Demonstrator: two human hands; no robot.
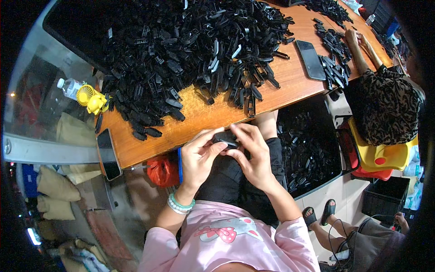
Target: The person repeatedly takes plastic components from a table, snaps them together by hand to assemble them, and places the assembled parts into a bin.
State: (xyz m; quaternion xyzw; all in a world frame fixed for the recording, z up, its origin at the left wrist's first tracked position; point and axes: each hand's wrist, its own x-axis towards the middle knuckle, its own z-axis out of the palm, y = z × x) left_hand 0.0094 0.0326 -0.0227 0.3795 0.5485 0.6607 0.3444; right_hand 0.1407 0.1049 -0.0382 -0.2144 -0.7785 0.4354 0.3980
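Observation:
My left hand (pixel 198 156) and my right hand (pixel 252 156) meet in front of me at the table's near edge. Between their fingertips is a small black plastic part (pixel 225 138), dark and rounded, partly covered by my thumbs and fingers. Both hands are closed on it. Beyond them, a large heap of similar black plastic parts (pixel 181 59) spreads over the wooden table (pixel 192 111). Some of these parts are long and clip-like, and a few have a grey shine.
A phone (pixel 108 156) lies at the table's left corner, near a yellow fan (pixel 93 99) and a bottle (pixel 69 87). Another phone (pixel 311 60) lies right. A black bin (pixel 308 152) of parts stands by my right leg. A co-worker's hands (pixel 355 38) work at the far right.

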